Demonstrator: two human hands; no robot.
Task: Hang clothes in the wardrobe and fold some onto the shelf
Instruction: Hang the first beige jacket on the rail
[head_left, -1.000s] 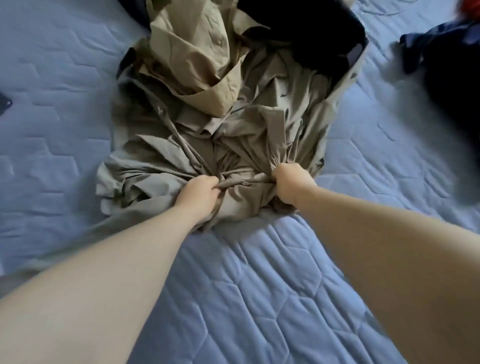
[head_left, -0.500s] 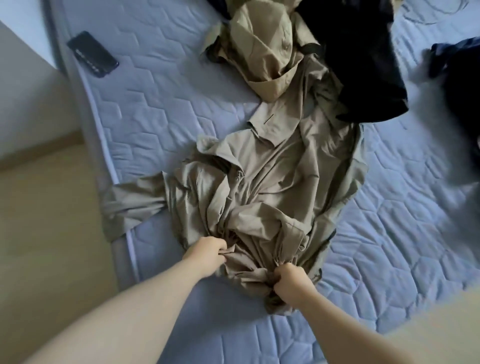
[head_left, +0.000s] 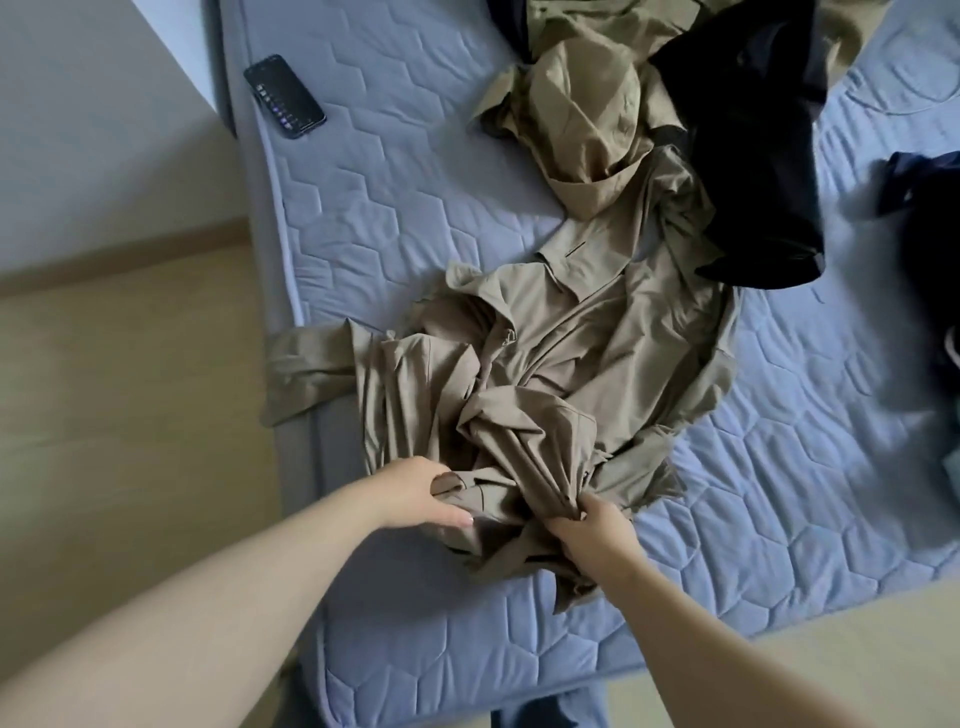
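Covering most of the view, the blue quilted mattress (head_left: 415, 208) carries the clothes. Biggest on it is the crumpled khaki coat (head_left: 587, 353). Its long axis runs straight away from the person, from the near corner toward the middle, with the collar at the far end. One sleeve (head_left: 306, 369) drapes over the mattress's left edge. A black garment (head_left: 753, 156) overlaps the coat's far right side, and a tan garment (head_left: 582, 114) is heaped just beyond the collar.

Both hands are clamped on the coat's bunched near end. The left hand (head_left: 415, 493) grips a folded band of cloth, and the right hand (head_left: 592, 530), close beside it but not touching, fists a gathered bunch. The whole coat therefore lies ahead of the hands, so any lift would likely start from this end. The left hand is nearer the hanging sleeve. A phone (head_left: 284, 96) lies by the far left edge, well apart.
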